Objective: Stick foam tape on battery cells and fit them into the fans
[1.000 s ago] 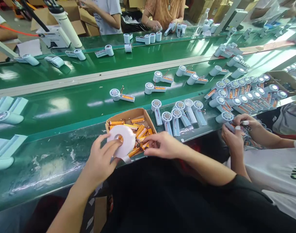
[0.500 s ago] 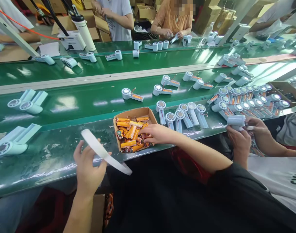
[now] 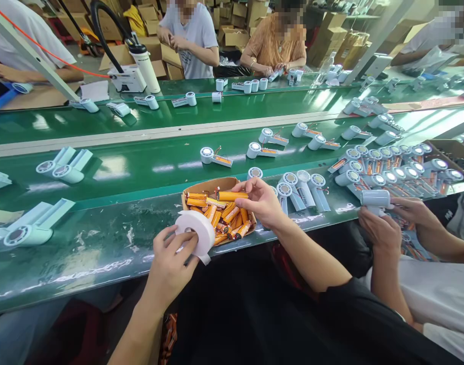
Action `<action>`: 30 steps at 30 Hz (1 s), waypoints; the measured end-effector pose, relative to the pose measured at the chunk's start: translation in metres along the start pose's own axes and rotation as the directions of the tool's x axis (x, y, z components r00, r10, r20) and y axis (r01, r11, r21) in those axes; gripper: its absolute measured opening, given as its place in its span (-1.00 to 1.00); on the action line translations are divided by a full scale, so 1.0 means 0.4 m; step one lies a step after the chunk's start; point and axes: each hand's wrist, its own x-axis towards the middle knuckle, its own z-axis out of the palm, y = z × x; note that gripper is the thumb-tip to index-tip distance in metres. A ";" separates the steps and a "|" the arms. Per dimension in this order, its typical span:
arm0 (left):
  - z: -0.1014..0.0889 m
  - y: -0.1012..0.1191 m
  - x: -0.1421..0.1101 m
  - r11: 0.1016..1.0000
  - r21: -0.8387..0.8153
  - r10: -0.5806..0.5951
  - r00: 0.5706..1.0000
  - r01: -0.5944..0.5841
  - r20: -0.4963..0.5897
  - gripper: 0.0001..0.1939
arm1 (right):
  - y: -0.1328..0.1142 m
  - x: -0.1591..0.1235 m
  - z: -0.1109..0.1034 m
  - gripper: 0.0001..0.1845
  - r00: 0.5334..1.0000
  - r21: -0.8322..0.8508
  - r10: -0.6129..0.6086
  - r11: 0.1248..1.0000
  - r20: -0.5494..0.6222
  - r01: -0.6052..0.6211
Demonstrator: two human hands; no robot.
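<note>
My left hand [image 3: 171, 266] is closed around a white roll of tape [image 3: 196, 230], held upright just in front of a shallow cardboard box [image 3: 211, 185]. The box sits on the near green ledge and holds several orange cylindrical batteries [image 3: 224, 218]. My right hand [image 3: 260, 200] hovers over the box's right side and pinches one orange battery [image 3: 232, 195] lengthwise between thumb and fingers. Just right of the box lie several white fan housings [image 3: 304, 190] with round grilles.
A green conveyor belt [image 3: 141, 165] carries more white housings. A dense group of housings [image 3: 391, 165] lies at the right. A co-worker's hands [image 3: 387, 223] at my right hold a white housing. Other people work across the belt, by a white machine [image 3: 129, 76].
My right hand lifted one orange battery out of the box. My left hand brought the tape roll back toward the box and turned it upright. The view tilted up.
</note>
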 end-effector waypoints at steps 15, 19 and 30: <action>-0.018 0.015 0.041 0.983 0.046 0.173 0.981 -0.177 0.091 -0.57 | 0.032 -0.075 0.084 -0.84 0.938 -0.318 -0.347 0.889 -0.002 0.329; -0.038 -0.013 0.052 0.971 -0.048 0.237 0.959 -0.232 0.156 -0.55 | 0.028 -0.081 0.063 -0.81 0.906 -0.256 -0.361 0.875 0.222 0.411; -0.089 -0.071 0.085 0.941 -0.062 0.337 0.913 -0.332 0.231 -0.46 | 0.046 -0.090 0.084 -0.34 0.953 0.233 0.241 0.931 0.185 -0.281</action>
